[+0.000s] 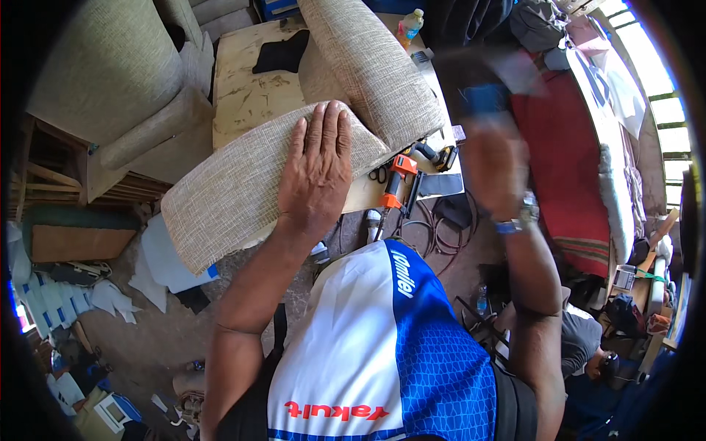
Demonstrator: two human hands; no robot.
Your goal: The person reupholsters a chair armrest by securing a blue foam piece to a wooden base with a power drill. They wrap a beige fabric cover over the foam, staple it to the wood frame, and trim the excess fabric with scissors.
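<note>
My left hand [318, 165] lies flat with its fingers stretched out on a beige woven-fabric upholstered panel [228, 180]. A second, longer padded piece [375, 70] in the same fabric meets the panel at its right end. My right hand [498, 165] is raised to the right of both pieces, smeared by motion. It is closed round a blue-handled tool [484, 98] with a wide greyish head, too blurred to name exactly. Between my hands, an orange staple gun [399, 180] rests at the table's near edge beside a black-and-yellow power tool [445, 156].
The pieces lie on a worn, pale table [246, 95] with a black cloth [282, 53] and a plastic bottle [410, 28]. Beige upholstered furniture [118, 66] stands at left. A hose [434, 239] coils on the floor. Another person [585, 342] is at lower right.
</note>
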